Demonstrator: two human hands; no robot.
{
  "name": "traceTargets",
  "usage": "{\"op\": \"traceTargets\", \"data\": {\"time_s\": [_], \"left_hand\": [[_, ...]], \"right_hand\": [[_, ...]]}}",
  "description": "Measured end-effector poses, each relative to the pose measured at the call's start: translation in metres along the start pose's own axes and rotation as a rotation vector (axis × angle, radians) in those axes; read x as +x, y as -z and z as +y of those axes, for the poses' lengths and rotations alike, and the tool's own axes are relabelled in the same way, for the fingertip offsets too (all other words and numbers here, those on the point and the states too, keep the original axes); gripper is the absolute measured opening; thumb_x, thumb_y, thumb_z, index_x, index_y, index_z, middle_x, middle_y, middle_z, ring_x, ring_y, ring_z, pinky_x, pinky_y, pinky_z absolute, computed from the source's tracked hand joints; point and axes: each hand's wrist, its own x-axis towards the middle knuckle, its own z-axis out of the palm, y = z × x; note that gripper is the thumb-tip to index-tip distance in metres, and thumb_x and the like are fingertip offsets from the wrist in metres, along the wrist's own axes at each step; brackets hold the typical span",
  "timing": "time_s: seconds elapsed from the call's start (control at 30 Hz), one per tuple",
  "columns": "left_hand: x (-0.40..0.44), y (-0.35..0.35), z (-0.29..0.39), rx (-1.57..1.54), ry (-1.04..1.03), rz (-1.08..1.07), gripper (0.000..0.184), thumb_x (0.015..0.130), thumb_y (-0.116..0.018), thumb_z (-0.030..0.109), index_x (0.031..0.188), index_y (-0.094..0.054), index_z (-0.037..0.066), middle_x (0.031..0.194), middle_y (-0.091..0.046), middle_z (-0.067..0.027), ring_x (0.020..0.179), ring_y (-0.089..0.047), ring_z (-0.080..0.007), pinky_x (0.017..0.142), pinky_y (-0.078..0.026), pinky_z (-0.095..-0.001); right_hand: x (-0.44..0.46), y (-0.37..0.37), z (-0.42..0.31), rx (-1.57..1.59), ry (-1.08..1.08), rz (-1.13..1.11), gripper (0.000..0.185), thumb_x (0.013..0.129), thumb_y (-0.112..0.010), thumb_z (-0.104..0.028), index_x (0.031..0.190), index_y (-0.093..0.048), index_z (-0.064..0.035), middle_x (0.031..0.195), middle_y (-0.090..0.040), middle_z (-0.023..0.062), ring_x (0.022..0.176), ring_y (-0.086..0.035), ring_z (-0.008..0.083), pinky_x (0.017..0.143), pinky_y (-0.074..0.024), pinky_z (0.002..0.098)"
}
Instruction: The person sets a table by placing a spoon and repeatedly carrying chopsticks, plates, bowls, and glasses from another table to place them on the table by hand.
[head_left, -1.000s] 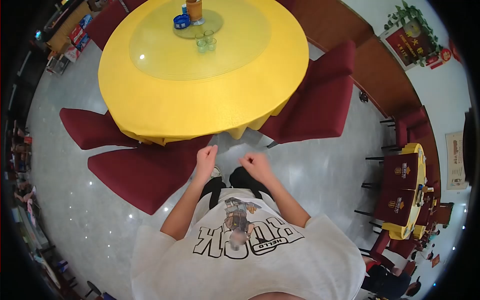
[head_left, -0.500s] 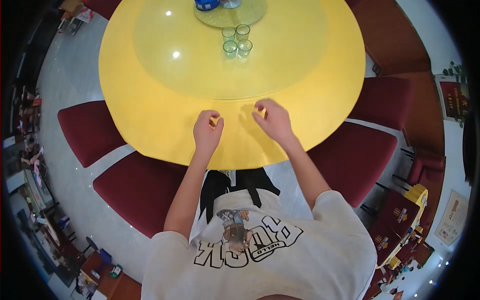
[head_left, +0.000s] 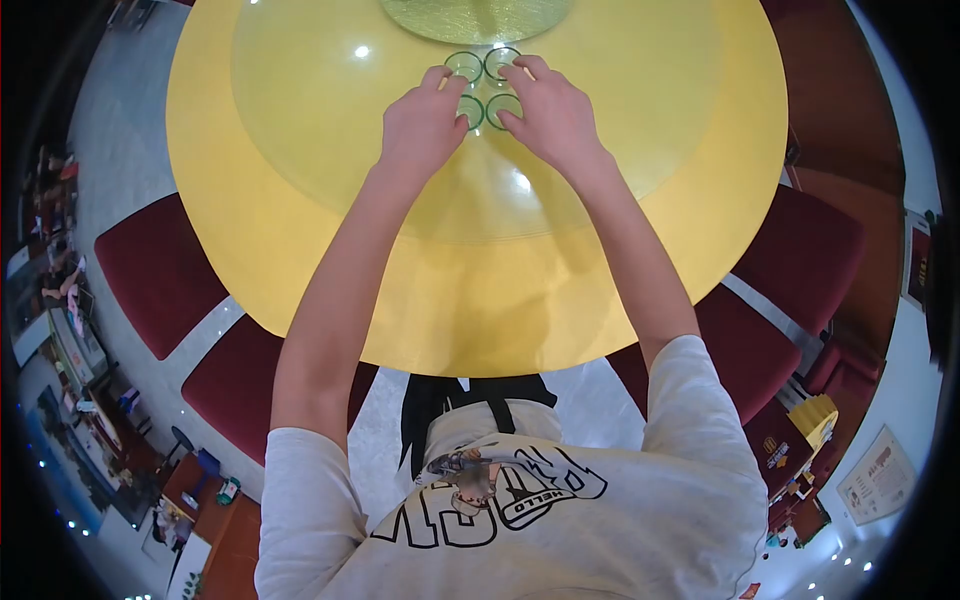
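Several clear greenish drinking glasses stand upright in a tight square cluster on the glass turntable (head_left: 300,130) of a yellow round table. My left hand (head_left: 425,120) is at the left side of the cluster, fingers apart and curved, around the far-left glass (head_left: 464,66) and the near-left glass (head_left: 471,113). On the other side, my right hand (head_left: 555,110) has its fingertips over the far-right glass (head_left: 497,66) and its thumb by the near-right glass (head_left: 500,108). Whether the fingertips press on the glass is hard to see. The hands partly cover the outer rims.
A textured round stand (head_left: 475,20) sits just beyond the glasses. The yellow tabletop (head_left: 470,300) reaches to my waist. Dark red chairs, such as one at left (head_left: 160,275) and one at right (head_left: 800,260), surround the table.
Both hands have moved forward from the near part of the table to the two sides of the glasses. My body has leaned in, and the view has shifted with it.
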Motion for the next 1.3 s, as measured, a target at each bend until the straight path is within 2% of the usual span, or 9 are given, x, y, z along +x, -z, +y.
{"op": "traceTargets", "data": {"time_s": [0.13, 0.23, 0.3, 0.33, 0.4, 0.67, 0.9, 1.0, 1.3], "left_hand": [[0.016, -0.014, -0.01, 0.054, -0.044, -0.152, 0.039, 0.072, -0.065, 0.016, 0.109, -0.055, 0.012, 0.107, -0.055, -0.004, 0.079, -0.061, -0.0244, 0.067, -0.051, -0.0349], [0.025, -0.024, -0.013, 0.097, -0.025, -0.261, 0.037, 0.071, -0.066, 0.018, 0.106, -0.055, 0.01, 0.101, -0.056, -0.0062, 0.082, -0.061, -0.0252, 0.068, -0.051, -0.0361], [0.032, -0.03, -0.016, 0.118, -0.021, -0.29, 0.035, 0.07, -0.066, 0.018, 0.102, -0.056, 0.009, 0.097, -0.056, -0.0072, 0.082, -0.061, -0.0257, 0.067, -0.051, -0.0367], [0.034, -0.033, -0.017, 0.139, -0.021, -0.313, 0.032, 0.068, -0.067, 0.018, 0.098, -0.056, 0.009, 0.093, -0.057, -0.0082, 0.082, -0.061, -0.0263, 0.067, -0.051, -0.0372], [0.037, -0.039, -0.019, 0.139, -0.03, -0.3, 0.03, 0.068, -0.067, 0.017, 0.093, -0.056, 0.008, 0.09, -0.057, -0.0088, 0.081, -0.061, -0.0267, 0.067, -0.051, -0.0376], [0.032, -0.049, -0.018, 0.207, 0.001, -0.298, 0.021, 0.066, -0.067, 0.014, 0.083, -0.058, 0.007, 0.083, -0.059, -0.0096, 0.078, -0.062, -0.0279, 0.066, -0.051, -0.0384], [-0.012, -0.047, 0.0, 0.222, 0.105, -0.334, 0.012, 0.07, -0.062, 0.011, 0.08, -0.059, 0.007, 0.082, -0.06, -0.0113, 0.074, -0.062, -0.0288, 0.063, -0.051, -0.0388], [-0.041, -0.046, 0.012, 0.193, 0.12, -0.327, 0.01, 0.07, -0.061, 0.01, 0.079, -0.059, 0.007, 0.08, -0.06, -0.0121, 0.074, -0.062, -0.0288, 0.062, -0.05, -0.0394], [-0.124, -0.043, 0.037, 0.084, 0.134, -0.285, 0.005, 0.073, -0.058, 0.008, 0.077, -0.062, 0.008, 0.08, -0.061, -0.0129, 0.072, -0.062, -0.0288, 0.06, -0.05, -0.0387]], "right_hand": [[0.012, -0.017, 0.009, -0.054, 0.015, -0.152, 0.034, 0.068, -0.069, -0.018, 0.098, -0.056, -0.007, 0.1, -0.056, 0.0083, 0.089, -0.059, 0.0243, 0.068, -0.0518, 0.0359], [0.02, -0.03, 0.015, -0.067, 0.009, -0.258, 0.04, 0.071, -0.069, -0.019, 0.107, -0.055, -0.0073, 0.102, -0.056, 0.0071, 0.084, -0.06, 0.0275, 0.07, -0.0511, 0.0377], [0.024, -0.038, 0.018, -0.053, 0.007, -0.312, 0.035, 0.069, -0.068, -0.016, 0.1, -0.055, -0.006, 0.093, -0.057, 0.0088, 0.081, -0.061, 0.0287, 0.068, -0.0506, 0.0386], [0.025, -0.042, 0.018, -0.05, 0.004, -0.318, 0.035, 0.069, -0.068, -0.016, 0.1, -0.055, -0.006, 0.093, -0.057, 0.0088, 0.081, -0.061, 0.0287, 0.068, -0.0506, 0.0386], [0.028, -0.048, 0.019, -0.043, 0.0, -0.288, 0.024, 0.066, -0.064, -0.007, 0.089, -0.058, -0.0062, 0.087, -0.059, 0.0108, 0.074, -0.063, 0.0293, 0.063, -0.0516, 0.0377], [0.024, -0.061, 0.017, -0.128, 0.025, -0.276, 0.008, 0.067, -0.062, -0.006, 0.076, -0.063, -0.0058, 0.083, -0.06, 0.012, 0.073, -0.064, 0.0283, 0.06, -0.0518, 0.0366], [-0.014, -0.056, 0.003, -0.113, 0.013, -0.31, 0.008, 0.066, -0.059, -0.001, 0.073, -0.06, -0.0051, 0.079, -0.059, 0.0118, 0.066, -0.062, 0.0303, 0.057, -0.0506, 0.039], [-0.04, -0.052, -0.003, -0.103, 0.059, -0.27, 0.004, 0.067, -0.06, -0.004, 0.071, -0.061, -0.0046, 0.077, -0.06, 0.0129, 0.066, -0.063, 0.0274, 0.057, -0.0513, 0.0362], [-0.112, -0.034, -0.02, -0.085, 0.067, -0.35, 0.005, 0.071, -0.056, -0.006, 0.07, -0.061, -0.0061, 0.073, -0.06, 0.0133, 0.064, -0.062, 0.029, 0.056, -0.0499, 0.0385]]}}
